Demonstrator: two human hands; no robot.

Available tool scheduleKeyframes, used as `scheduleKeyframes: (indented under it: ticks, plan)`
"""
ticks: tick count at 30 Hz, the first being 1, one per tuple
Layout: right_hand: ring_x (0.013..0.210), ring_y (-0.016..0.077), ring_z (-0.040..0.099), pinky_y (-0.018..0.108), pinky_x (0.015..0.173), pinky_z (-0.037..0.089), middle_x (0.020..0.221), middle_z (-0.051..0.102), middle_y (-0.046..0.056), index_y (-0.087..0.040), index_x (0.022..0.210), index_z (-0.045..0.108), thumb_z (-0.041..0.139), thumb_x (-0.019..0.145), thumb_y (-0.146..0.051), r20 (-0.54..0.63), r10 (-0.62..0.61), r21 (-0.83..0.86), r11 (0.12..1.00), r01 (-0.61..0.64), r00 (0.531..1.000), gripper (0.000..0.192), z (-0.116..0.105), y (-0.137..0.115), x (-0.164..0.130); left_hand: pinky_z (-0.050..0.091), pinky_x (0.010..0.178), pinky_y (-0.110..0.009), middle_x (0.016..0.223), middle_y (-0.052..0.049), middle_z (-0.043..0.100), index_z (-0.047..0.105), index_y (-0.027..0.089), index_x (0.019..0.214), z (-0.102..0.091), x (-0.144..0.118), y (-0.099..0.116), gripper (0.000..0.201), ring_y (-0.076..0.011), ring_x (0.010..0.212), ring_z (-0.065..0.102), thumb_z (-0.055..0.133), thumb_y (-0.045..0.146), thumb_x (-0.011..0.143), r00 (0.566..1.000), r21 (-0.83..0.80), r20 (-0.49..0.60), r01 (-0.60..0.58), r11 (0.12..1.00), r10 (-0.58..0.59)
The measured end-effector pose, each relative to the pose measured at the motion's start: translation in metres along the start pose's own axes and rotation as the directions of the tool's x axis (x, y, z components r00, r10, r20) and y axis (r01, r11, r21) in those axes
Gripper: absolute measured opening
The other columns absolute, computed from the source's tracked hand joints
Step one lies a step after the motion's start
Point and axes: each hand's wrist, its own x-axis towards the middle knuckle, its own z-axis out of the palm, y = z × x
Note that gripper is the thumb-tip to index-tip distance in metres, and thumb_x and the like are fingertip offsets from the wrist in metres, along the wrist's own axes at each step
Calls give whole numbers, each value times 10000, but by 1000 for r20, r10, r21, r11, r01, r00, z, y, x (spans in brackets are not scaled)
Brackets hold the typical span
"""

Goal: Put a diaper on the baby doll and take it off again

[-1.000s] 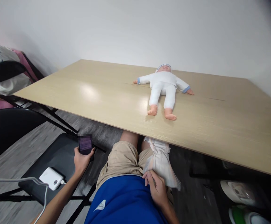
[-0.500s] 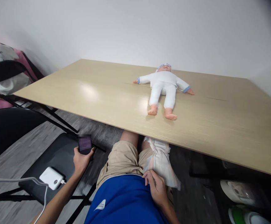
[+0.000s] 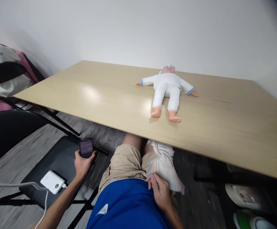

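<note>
I sit at a light wooden table [image 3: 236, 136]. My left hand [image 3: 82, 163] grips a dark phone [image 3: 86, 148] over the black chair [image 3: 54, 162] beside me. On my lap my right hand [image 3: 159, 190] rests on a white diaper [image 3: 164, 163], fingers curled against its lower edge. A baby doll [image 3: 167, 88] in a white suit lies on its back on the table, arms spread, feet toward me.
A white power bank [image 3: 53, 182] with a white cable [image 3: 21, 184] lies on the black chair seat. More black folding chairs [image 3: 4, 130] and pink and white cloth [image 3: 0, 57] stand at the left. White and green objects [image 3: 245, 203] sit on the floor at the lower right.
</note>
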Motion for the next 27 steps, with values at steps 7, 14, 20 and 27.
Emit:
scheduleKeyframes:
  ticks: [7,14,20,27]
  plan:
    - [634,187,631,292,716,498,655,599,5,-220,838,678,412,1168,-467,5,0,5,1000,0,1000,490,1,3,0,601,897,-469,1178,-145,740,502,218,1340,0,1,-1,882,-374,1051,743,820,748,712,1000,16,9,14,1000,-15]
    - [635,188,630,297,721,505,653,599,4,-220,846,681,418,1166,-475,3,5,9,1000,-5,1000,487,1,5,-1,602,908,-479,1194,-153,742,505,218,1332,1,2,-3,872,-379,1065,743,819,748,714,1000,10,4,17,1000,-17]
    - [626,195,629,303,709,512,645,604,9,-223,841,685,415,1162,-502,-1,8,-2,1000,-8,1000,505,0,1,0,601,917,-475,1213,-153,741,503,222,1329,2,2,-5,863,-372,1073,743,823,736,714,1000,13,11,23,1000,-23]
    - [643,201,637,301,708,520,656,611,17,-221,855,696,416,1161,-507,-1,28,8,1000,-28,1000,505,1,0,-1,601,899,-472,1208,-157,746,496,222,1333,4,6,-11,885,-376,1061,749,820,756,706,999,19,15,37,999,-37]
